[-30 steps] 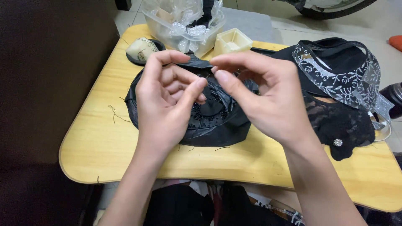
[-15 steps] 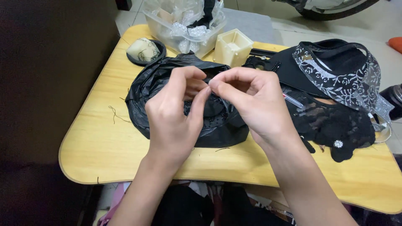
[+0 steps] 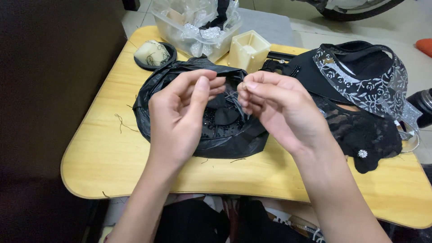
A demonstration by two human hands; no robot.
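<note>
My left hand (image 3: 180,117) and my right hand (image 3: 279,112) hover close together over a crumpled black plastic bag (image 3: 150,112) on the wooden table (image 3: 112,166). The right thumb and forefinger pinch a thin grey thread (image 3: 231,95) that runs toward the left fingertips. The left fingers are loosely curled beside it, and whether they grip the thread is hidden. A small black fabric piece (image 3: 225,114) and several black beads (image 3: 210,127) lie on the bag below the hands.
At the back stand a clear plastic container (image 3: 198,27), a cream square box (image 3: 249,49) and a round pincushion dish (image 3: 155,54). To the right lie a black garment with silver lace trim (image 3: 360,67) and black lace (image 3: 360,135). Loose thread scraps (image 3: 121,123) lie on the left.
The hands held the black fabric piece up between them a second ago. It now lies on the bag, and the fingertips have come together around a thin thread.
</note>
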